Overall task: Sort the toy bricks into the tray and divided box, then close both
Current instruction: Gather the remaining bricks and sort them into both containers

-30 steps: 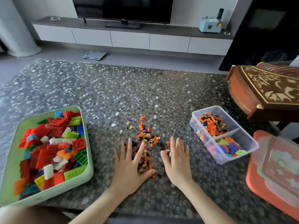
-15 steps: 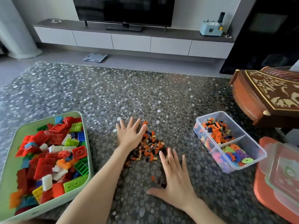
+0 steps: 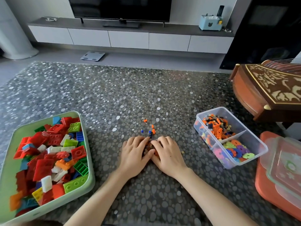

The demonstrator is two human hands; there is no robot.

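Observation:
My left hand (image 3: 135, 154) and my right hand (image 3: 168, 154) are cupped together on the table, fingers curled round a heap of tiny orange, brown and black bricks (image 3: 150, 146) between them. A few stray tiny bricks (image 3: 153, 131) lie just beyond my fingertips. To the left, the green tray (image 3: 11, 144) holds several big bricks in red, green, white and blue. On the right stands the clear divided box (image 3: 244, 128), with tiny orange and dark bricks in its far part and flat coloured discs in its near part. Both containers are uncovered.
A clear lid (image 3: 286, 167) lies on an orange-red lid (image 3: 267, 185) at the right edge. A carved wooden string instrument (image 3: 268, 88) juts in at the far right. The pebble-patterned table (image 3: 114, 95) stretches ahead, with a TV cabinet beyond it.
My hands swept in from either side of the scattered tiny bricks and now meet, bunching them into one heap. Only a few strays are left outside.

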